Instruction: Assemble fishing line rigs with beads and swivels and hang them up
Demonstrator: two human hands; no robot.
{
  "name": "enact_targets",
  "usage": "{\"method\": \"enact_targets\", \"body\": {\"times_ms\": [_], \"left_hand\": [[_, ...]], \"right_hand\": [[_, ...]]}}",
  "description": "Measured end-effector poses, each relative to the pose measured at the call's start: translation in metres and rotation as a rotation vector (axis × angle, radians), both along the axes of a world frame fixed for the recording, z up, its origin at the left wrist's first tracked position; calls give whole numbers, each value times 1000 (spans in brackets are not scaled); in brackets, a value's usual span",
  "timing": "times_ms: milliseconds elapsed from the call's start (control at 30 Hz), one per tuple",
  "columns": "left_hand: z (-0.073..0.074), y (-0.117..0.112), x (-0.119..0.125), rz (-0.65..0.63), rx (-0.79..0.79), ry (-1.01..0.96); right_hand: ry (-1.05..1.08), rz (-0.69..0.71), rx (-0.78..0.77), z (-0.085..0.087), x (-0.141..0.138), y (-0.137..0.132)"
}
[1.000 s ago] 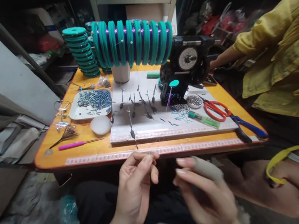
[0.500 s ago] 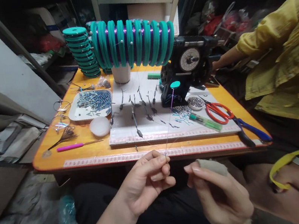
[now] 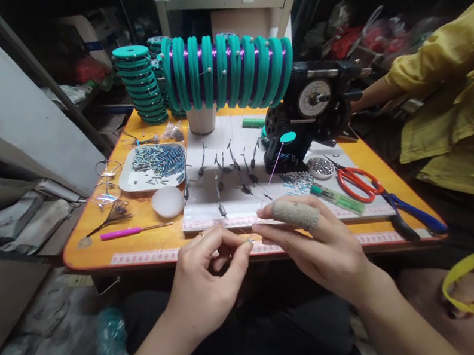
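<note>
My left hand [image 3: 217, 277] is closed in front of the table edge, thumb and forefinger pinching a fine line near its tip. My right hand [image 3: 320, 242] is to its right, fingers stretched forward with the tips slightly apart. A grey sleeve [image 3: 295, 214] covers one of its fingers. Purple line [image 3: 277, 161] runs down from a small teal disc [image 3: 288, 137] towards the right fingertips; whether they touch it is unclear. Beyond the hands, several dark weighted line pieces [image 3: 242, 182] hang over the white board [image 3: 203, 222] below a row of teal foam spools [image 3: 228, 73].
A black machine with a dial [image 3: 314, 98] stands at the right. Red-handled scissors [image 3: 359, 184], blue-handled pliers [image 3: 416, 214] and a green tube [image 3: 338, 200] lie nearby. Left are a tray of small tubes [image 3: 128, 180], a white bowl [image 3: 168, 202] and a purple-handled hook [image 3: 121, 233]. A person in yellow [image 3: 442, 76] stands right.
My right hand has moved up and left, its fingers going from bunched to stretched out. My left hand has turned palm down and shifted slightly left. The view has shifted a little.
</note>
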State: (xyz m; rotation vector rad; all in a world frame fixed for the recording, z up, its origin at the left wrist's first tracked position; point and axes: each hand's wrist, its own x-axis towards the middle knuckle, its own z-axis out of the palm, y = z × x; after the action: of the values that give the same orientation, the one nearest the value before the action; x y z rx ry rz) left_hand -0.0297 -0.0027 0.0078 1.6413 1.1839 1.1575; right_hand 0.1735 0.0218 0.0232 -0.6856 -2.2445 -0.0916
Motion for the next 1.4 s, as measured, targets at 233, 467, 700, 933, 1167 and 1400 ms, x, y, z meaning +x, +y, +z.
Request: {"method": "enact_targets", "body": {"times_ms": [233,467,700,933,1167,1400], "left_hand": [[11,12,-17,-18,390,276],[0,19,-17,56,776,519],[-3,10,-1,-80,389,208],[-8,-4,18,-88,-537,-777],[-13,-5,19,-63,-429,-715],[-5,-7,11,127,287,53]], "right_hand": [[61,104,-262,14,-31,18],[77,-39,-298,16,-39,26],[63,-152,-180,15,-34,11],[254,-318,-362,5,-20,-34],[370,-266,-553,-15,-26,-40],[141,-97,-71,-13,-14,-31]]}}
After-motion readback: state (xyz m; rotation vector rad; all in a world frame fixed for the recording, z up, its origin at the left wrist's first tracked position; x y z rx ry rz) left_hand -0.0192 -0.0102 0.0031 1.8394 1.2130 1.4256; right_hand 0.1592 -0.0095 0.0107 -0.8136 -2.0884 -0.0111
